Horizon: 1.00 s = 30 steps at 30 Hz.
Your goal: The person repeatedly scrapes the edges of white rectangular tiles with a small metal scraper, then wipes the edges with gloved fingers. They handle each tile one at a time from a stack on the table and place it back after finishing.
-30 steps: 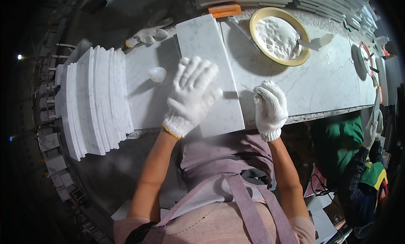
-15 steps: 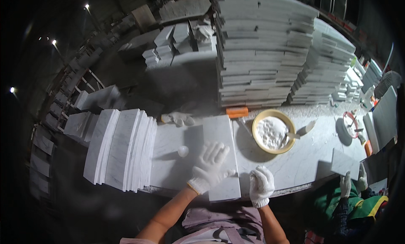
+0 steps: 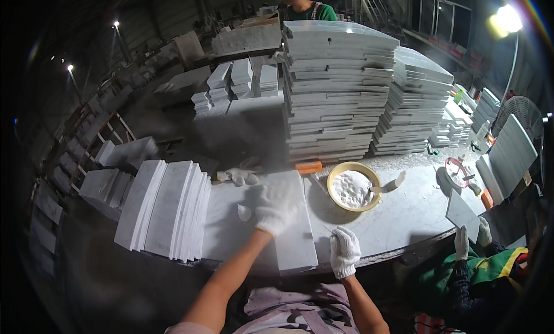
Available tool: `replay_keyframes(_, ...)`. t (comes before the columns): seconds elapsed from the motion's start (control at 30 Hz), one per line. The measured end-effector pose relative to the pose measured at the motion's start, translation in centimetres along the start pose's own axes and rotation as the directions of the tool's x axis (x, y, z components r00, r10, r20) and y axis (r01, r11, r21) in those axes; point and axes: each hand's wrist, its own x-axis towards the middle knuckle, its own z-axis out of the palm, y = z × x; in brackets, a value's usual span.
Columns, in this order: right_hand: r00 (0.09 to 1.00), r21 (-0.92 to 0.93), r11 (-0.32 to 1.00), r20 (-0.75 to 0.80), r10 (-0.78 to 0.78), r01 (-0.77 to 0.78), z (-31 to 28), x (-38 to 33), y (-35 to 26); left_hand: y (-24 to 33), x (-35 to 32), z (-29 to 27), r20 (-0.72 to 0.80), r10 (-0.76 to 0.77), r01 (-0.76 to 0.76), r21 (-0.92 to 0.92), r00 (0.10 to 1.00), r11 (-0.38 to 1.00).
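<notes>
My left hand [image 3: 278, 206], in a white knit glove, is over a pale marble slab [image 3: 295, 244] that lies lengthwise on the bench. It is blurred, but its broad outline looks flat, with nothing seen in it. To the right of the slab, my gloved right hand [image 3: 345, 252] is closed near the bench's front edge. A thin tip shows by its fingers, too small to name. A yellow bowl [image 3: 377, 200] of white paste stands beyond it, with a scraper [image 3: 378, 189] resting at its rim. Left of my left hand sits a small whitish rounded lump [image 3: 244, 213].
Marble slabs [image 3: 167, 210] lean in a row at the left. Tall slab stacks [image 3: 337, 91] rise behind the bench, near an orange block [image 3: 309, 167] and a loose glove [image 3: 238, 176]. At the right, a co-worker's gloved hands [image 3: 461, 241] hold a tile [image 3: 461, 215]; another person [image 3: 311, 10] stands behind.
The view has tilted upward, bringing a person behind the stacks into sight. My left hand has moved up along the slab and blurred. My right hand stays closed beside it.
</notes>
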Motion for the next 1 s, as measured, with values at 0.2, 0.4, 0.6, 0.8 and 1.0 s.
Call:
replay_keyframes(0.2,0.989,0.111,0.986,-0.072,0.13,-0.122,0.1,-0.3,0.2,3.4,-1.5,-1.2,0.014,-0.071,0.07,-0.447,0.997,0.892)
replay_keyframes(0.4,0.926,0.454,0.822,0.02,0.377,-0.344,-1.6,-0.8,-0.7,2.2,0.8,-1.0,0.178,0.07,-0.07,-0.007,0.982,0.998)
replay_keyframes(0.6,0.812,0.452,0.684,0.197,0.549,-0.572,-8.1,-3.3,-1.1,-0.9,2.9,0.8,-0.161,0.079,-0.063,0.104,0.984,0.993)
replay_keyframes(0.8,0.889,0.323,0.829,0.146,0.433,-0.457,-10.9,-4.4,-0.9,-0.9,2.8,1.7,0.155,-0.225,0.224,0.024,0.962,0.974)
replay_keyframes(1.0,0.652,0.474,0.482,0.313,0.69,-0.737,-9.4,-3.2,-1.6,1.5,-3.8,0.2,0.192,-0.057,0.05,0.042,0.98,0.998)
